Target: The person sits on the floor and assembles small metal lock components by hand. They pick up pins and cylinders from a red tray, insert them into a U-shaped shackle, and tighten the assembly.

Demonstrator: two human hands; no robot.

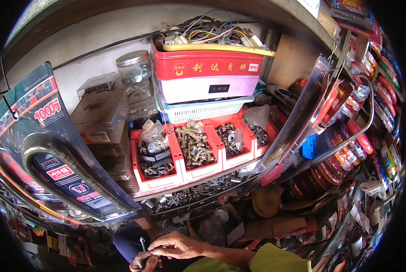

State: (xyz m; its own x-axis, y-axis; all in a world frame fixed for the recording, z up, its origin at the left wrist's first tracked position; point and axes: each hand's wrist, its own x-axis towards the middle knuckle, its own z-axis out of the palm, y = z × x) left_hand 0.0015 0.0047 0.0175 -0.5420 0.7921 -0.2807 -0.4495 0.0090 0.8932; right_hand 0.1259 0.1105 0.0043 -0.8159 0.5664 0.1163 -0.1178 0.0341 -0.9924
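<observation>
At the lower edge, my left hand (145,263) is closed around a slender silver rod that looks like a long bolt (142,245). The bolt stands nearly upright, its wider end on top. My right hand (178,245) comes in from the right, just beside the bolt. Its thumb and fingers are pinched together close to my left fingers; whatever is between them is too small to make out. Both hands are over my lap, next to a dark blue trouser leg (125,241).
Above my hands is a shelf with red bins (160,185) of nuts and bolts. Loose metal parts (198,192) lie along its front. Packaged locks (60,167) hang at left, other long packages (298,118) at right. A red box (203,59) and white basket (207,110) are stacked behind.
</observation>
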